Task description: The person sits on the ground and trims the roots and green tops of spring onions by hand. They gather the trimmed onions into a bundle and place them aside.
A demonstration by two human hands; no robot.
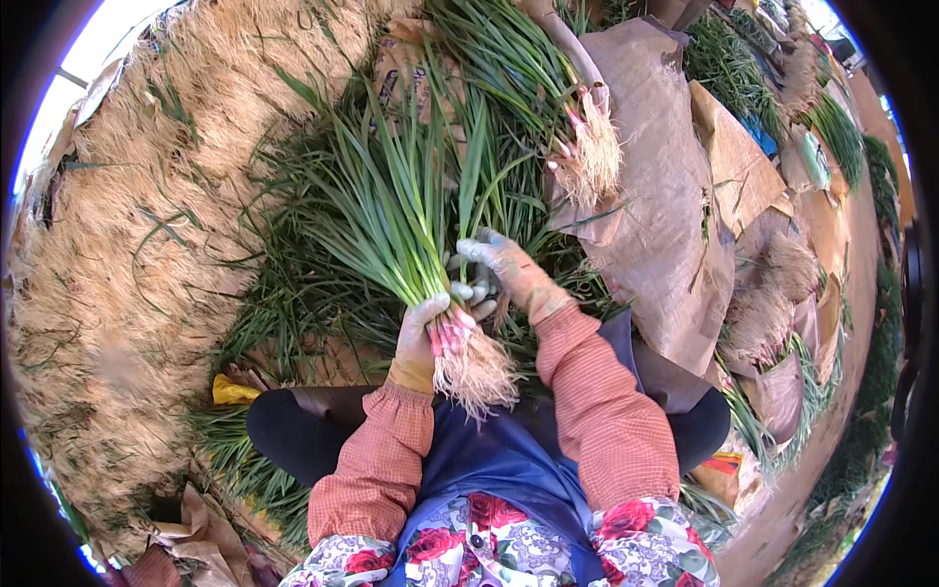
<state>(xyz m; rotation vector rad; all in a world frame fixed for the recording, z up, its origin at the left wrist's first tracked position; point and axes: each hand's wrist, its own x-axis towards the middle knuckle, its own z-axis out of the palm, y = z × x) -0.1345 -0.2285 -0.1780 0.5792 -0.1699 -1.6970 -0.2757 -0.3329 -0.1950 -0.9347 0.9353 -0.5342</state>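
Note:
My left hand (423, 328), in a pale stained glove, is closed round a bunch of green garlic (416, 256). The long green leaves fan up and to the left. Pinkish stem bases and a tuft of pale roots (481, 370) hang below my fingers. Just right of the bunch, my gloved right hand (509, 266) has its fingers bent, seemingly pinching a leaf (471, 201) at the bunch's side. Its fingertips are partly hidden among the stems. Another bunch of green garlic (518, 73) lies beyond, its roots (589, 157) toward the right.
Loose green leaves (293, 254) heap up ahead of my knees. A wide bed of pale roots (166, 284) spreads along the left. Brown paper sheets (650, 186) lie at the right. More root clumps (775, 293) and green bundles (836, 137) sit farther right.

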